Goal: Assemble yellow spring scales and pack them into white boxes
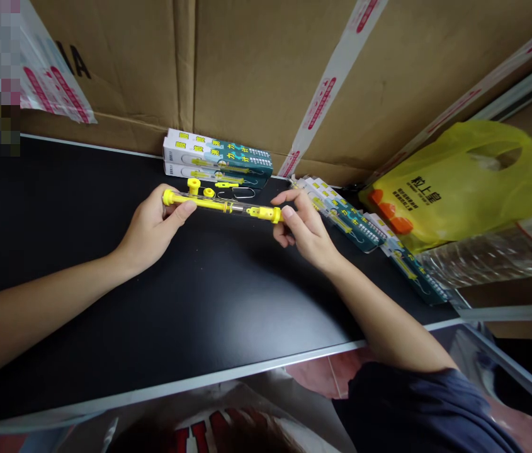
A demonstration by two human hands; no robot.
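The person is wearing a dark navy sleeve (417, 409) that is ending above the right elbow, is showing 2 bare forearms down to the left hand (152, 226) and right hand (303, 229), and is wearing a dark top with red-and-white lettering (209, 435).

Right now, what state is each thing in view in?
clear tube: held level, one yellow end in each hand.
left hand: shut on the tube's left end.
right hand: fingertips pinching the right end.
boxes: closed, stacked two high.
small yellow parts: loose on the table.
yellow bag: slumped, bulging.
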